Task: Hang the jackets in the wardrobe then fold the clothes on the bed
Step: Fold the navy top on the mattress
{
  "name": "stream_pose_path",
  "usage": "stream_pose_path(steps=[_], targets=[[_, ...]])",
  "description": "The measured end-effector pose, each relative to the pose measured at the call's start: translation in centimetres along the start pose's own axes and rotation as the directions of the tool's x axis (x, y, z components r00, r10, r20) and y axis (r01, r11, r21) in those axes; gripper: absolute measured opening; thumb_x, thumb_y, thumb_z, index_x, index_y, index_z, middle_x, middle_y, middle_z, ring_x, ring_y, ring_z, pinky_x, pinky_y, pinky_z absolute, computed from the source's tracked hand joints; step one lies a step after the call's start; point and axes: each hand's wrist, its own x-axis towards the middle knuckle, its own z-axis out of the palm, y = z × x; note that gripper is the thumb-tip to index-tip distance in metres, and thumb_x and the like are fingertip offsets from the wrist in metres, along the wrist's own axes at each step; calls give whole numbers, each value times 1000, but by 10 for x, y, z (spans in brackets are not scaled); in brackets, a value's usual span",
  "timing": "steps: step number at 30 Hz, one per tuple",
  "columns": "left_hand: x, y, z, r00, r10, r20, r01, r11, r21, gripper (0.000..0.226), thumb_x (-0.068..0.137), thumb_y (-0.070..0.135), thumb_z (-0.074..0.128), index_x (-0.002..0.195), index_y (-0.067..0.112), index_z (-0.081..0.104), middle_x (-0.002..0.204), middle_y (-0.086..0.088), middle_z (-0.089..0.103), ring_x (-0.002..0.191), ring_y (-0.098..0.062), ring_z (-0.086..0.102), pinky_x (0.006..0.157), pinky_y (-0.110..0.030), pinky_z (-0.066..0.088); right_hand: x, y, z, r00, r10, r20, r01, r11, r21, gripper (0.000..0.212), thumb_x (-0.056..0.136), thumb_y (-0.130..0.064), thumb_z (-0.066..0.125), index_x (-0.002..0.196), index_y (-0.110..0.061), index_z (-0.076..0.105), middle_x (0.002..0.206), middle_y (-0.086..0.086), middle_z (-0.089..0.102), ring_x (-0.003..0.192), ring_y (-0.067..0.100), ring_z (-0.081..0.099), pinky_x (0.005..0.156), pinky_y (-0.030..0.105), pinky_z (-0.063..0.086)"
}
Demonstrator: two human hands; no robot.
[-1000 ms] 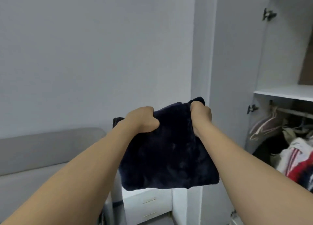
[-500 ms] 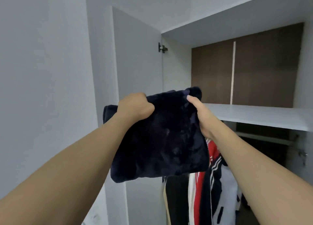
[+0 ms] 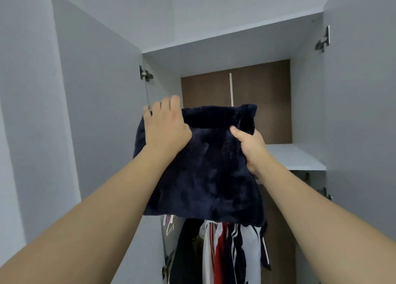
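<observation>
While hands hold a folded garment (image 3: pixel 203 168), hanging jackets (image 3: pixel 225 251) show below.

The folded dark garment (image 3: pixel 203 168) hides the shelf's (image 3: pixel 295 158) left part and the hanging jackets' (image 3: pixel 227 251) tops — their lower ends are cut off.

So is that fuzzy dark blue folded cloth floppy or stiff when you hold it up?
Probably floppy: the fuzzy dark blue folded cloth sags below the left hand and the right hand. Its plush pile suggests it is soft and unlikely to slip. It looks thick, so perhaps a bit heavy; two hands carry it toward the white wardrobe shelf.
</observation>
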Motion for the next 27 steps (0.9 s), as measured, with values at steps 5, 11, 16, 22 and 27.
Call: stream_pose_path(steps=[5, 11, 16, 22, 27], targets=[[10, -10, 56, 990, 143, -5, -141, 966, -217, 53, 86, 29, 52, 137, 19, 41, 146, -7, 35, 135, -30, 29, 117, -59, 10, 51, 4, -17, 988, -17, -151, 19, 1000, 12, 24, 91, -21, 66, 115, -19, 64, 104, 6, 73, 96, 27, 70, 82, 45, 58], [31, -17, 141, 942, 260, 210, -188, 932, -308, 54, 97, 53, 31, 149, 39, 24, 162, 6, 11, 149, -18, 4, 117, -59, -8, 142, 32, -29, 964, 76, -256, -66, 997, 49, 42, 91, -24, 66, 129, -12, 56, 111, 10, 70, 98, 31, 68, 88, 50, 55], [63, -21, 209, 925, 267, 270, -179, 934, -308, 61, 93, 66, 23, 150, 47, 14, 163, 11, 4, 149, -13, -2, 116, -60, -9, 240, 63, -35, 952, 204, -230, -190, 978, 82, 45, 94, -25, 61, 134, -5, 52, 121, 13, 65, 106, 33, 64, 93, 49, 52], [98, -33, 296, 917, 227, 328, -127, 946, -299, 68, 85, 76, 16, 148, 52, 13, 162, 15, -1, 149, -11, -8, 115, -63, -8, 342, 97, -23, 926, 308, -217, -306, 951, 46, 43, 98, -23, 56, 135, -2, 50, 131, 15, 60, 114, 29, 59, 84, 39, 50], [106, -46, 381, 884, 167, 436, -49, 962, -269, 66, 87, 74, 18, 149, 52, 10, 162, 17, -3, 149, -14, -8, 115, -65, -5, 404, 153, -28, 913, 342, -224, -343, 939, 36, 39, 99, -23, 54, 133, -4, 52, 127, 14, 62, 92, 26, 61, 64, 36, 50]])
